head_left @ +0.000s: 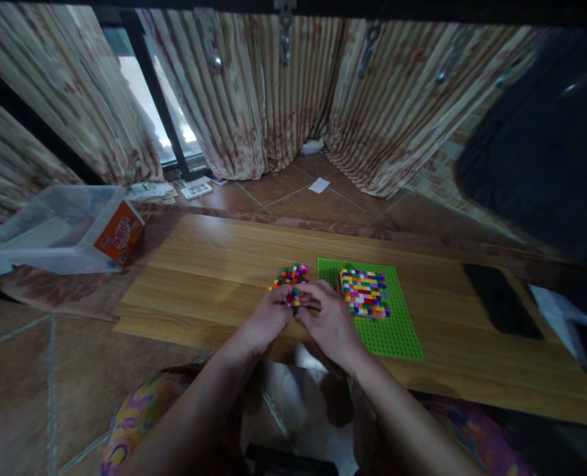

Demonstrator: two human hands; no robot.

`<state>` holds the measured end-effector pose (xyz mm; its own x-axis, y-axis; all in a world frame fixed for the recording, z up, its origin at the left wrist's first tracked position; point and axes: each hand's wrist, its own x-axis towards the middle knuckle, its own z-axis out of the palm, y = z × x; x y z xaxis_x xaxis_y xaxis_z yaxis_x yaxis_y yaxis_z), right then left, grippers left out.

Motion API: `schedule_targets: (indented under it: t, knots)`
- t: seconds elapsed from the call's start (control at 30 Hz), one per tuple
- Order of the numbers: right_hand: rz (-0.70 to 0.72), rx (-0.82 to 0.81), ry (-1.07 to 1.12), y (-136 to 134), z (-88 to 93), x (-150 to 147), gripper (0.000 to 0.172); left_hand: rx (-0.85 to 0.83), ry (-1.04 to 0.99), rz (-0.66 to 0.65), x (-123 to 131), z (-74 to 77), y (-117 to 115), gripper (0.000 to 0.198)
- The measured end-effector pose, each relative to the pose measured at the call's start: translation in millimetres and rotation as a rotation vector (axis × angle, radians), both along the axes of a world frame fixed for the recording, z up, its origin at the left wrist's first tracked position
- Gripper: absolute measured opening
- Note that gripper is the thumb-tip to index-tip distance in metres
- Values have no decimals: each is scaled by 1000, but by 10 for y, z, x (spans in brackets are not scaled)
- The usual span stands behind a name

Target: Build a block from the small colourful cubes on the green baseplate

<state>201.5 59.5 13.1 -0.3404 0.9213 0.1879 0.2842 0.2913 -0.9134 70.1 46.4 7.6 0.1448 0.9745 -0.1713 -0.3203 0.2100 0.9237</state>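
My left hand (270,318) and my right hand (329,322) meet over the table's near side, fingers pinched round a small cluster of coloured building bricks (293,299). Both hands touch this cluster, and its exact shape is partly covered by my fingers. Just beyond them on the table lies a curved spread of more small bricks (289,274) in many colours. To the right of my right hand is a green baseplate (402,324), bearing a block of multicoloured bricks (365,292) laid in rows.
A wooden table (199,264) stretches across the view. On its right part lies a black flat object (502,301). A clear plastic bin (50,225) with an orange label stands at the left. Curtains (254,92) hang behind, and a white paper (319,185) lies on the tiled floor.
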Motion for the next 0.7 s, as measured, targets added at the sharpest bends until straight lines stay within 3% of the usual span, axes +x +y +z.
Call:
schedule_targets:
  t: [0.23, 0.43, 0.6, 0.7]
  knots:
    - [84, 31, 158, -10, 119, 45, 36, -106, -300, 48, 96, 81, -19, 44]
    - [10, 50, 332, 6, 327, 109, 20, -138, -511, 57, 115, 200, -7, 60]
    - [-137, 144, 222, 44, 358, 244, 13, -171, -644, 127, 95, 301, -16, 48]
    - [-91, 200, 68, -1, 352, 276, 13, -178, -652, 141, 97, 346, -5, 33]
